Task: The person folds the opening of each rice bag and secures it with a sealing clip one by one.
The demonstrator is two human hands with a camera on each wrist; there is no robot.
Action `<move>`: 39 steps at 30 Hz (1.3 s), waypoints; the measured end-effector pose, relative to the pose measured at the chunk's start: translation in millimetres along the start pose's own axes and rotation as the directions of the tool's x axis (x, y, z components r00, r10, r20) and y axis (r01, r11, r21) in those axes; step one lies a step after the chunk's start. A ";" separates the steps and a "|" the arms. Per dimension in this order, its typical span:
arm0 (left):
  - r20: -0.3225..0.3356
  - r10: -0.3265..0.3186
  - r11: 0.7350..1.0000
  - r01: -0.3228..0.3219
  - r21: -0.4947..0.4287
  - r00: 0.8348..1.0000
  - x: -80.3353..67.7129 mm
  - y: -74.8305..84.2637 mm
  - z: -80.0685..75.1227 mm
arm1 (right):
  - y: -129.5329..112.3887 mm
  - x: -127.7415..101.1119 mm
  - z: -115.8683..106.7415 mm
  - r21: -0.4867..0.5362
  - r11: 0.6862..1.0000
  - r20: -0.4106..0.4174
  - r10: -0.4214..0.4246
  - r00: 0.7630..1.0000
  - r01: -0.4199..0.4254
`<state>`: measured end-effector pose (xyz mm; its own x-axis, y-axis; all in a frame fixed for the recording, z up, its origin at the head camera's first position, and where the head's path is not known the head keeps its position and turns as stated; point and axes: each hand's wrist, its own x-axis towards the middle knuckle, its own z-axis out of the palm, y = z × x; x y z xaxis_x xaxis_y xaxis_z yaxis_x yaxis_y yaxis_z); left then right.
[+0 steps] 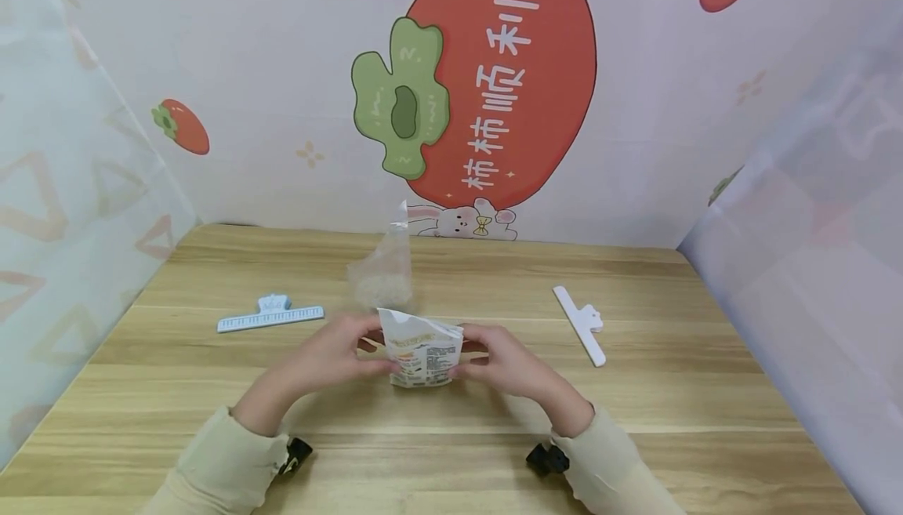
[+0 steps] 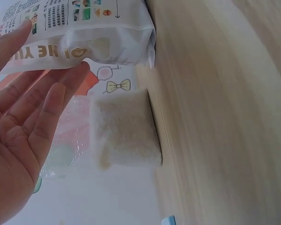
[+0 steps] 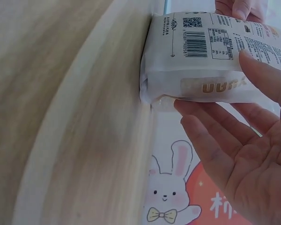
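White packet (image 1: 422, 357): it stands on the wooden table (image 1: 635, 421), near the middle, between the two hands.
Left hand (image 1: 331, 358): it holds the left side of the packet. In the left wrist view the fingers (image 2: 47, 103) are almost straight and their tips press on the packet's side, with the thumb on the printed face.
Right hand (image 1: 504, 360): it holds the right side of the packet the same way. In the right wrist view the fingers (image 3: 215, 136) are long and nearly straight, with the tips on the packet's edge.
Sleeves: both arms wear pale sleeves, seen only from the head camera.
Packet bottom: the right wrist view shows it sitting right on the table, and shows a barcode (image 3: 195, 44) and small print that the head view is too far off to show well.
Packet print: the left wrist view shows gold letters and little color pictures on the packet (image 2: 79, 33).
Clear bag (image 1: 384, 268): it stands just behind the packet, with pale grains at the bottom. The left wrist view shows the grains up close as a soft white block (image 2: 124, 131).
Blue clip (image 1: 270, 315): it lies flat on the table, off to the left of the hands.
White clip (image 1: 582, 323): it lies off to the right. Only the head view shows both clips whole.
Back wall: it has a big red fruit picture (image 1: 494, 76) and a little bunny (image 1: 462, 221).
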<state>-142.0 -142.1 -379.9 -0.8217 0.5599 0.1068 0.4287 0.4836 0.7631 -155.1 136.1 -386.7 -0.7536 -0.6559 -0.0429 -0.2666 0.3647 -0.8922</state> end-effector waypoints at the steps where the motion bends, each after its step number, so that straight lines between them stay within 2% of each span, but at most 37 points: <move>1: 0.004 -0.006 1.000 0.006 0.000 1.000 0.3 1.1 1.3 | 0.6 -2.0 -0.6 -0.001 1.000 0.003 -0.001 1.000 0.001; 11: 0.040 0.010 0.999 -0.011 0.031 0.999 6.8 12.6 14.1 | 2.9 -23.5 -9.6 0.005 1.000 0.015 -0.002 1.000 0.002; 16: 0.063 0.036 0.999 -0.038 0.029 0.997 11.1 17.8 18.9 | 4.9 -32.5 -13.2 0.000 1.000 0.016 0.013 1.000 -0.013; 25: 0.086 0.097 0.994 -0.101 0.048 0.992 17.6 25.8 27.4 | 11.5 -47.3 -18.1 -0.015 1.000 0.019 -0.009 1.000 0.009; 29: 0.099 0.089 0.994 -0.095 0.058 0.991 18.6 29.1 30.5 | 11.6 -52.4 -19.2 -0.042 0.999 0.013 -0.018 1.000 0.018; 35: 0.080 0.093 0.992 -0.099 0.078 0.992 15.9 33.9 29.3 | 1.7 -55.9 -21.4 -0.126 0.990 -0.020 -0.071 0.997 0.068; 39: 0.010 0.122 0.990 -0.122 0.071 0.993 10.6 46.6 21.7 | -12.6 -58.1 -21.9 -0.223 0.963 -0.084 -0.172 0.981 0.150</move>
<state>-122.5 -99.1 -357.0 -0.7597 0.6211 0.1925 0.5513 0.4582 0.6973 -121.1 184.2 -363.1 -0.7444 -0.6507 0.1497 -0.5038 0.4003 -0.7654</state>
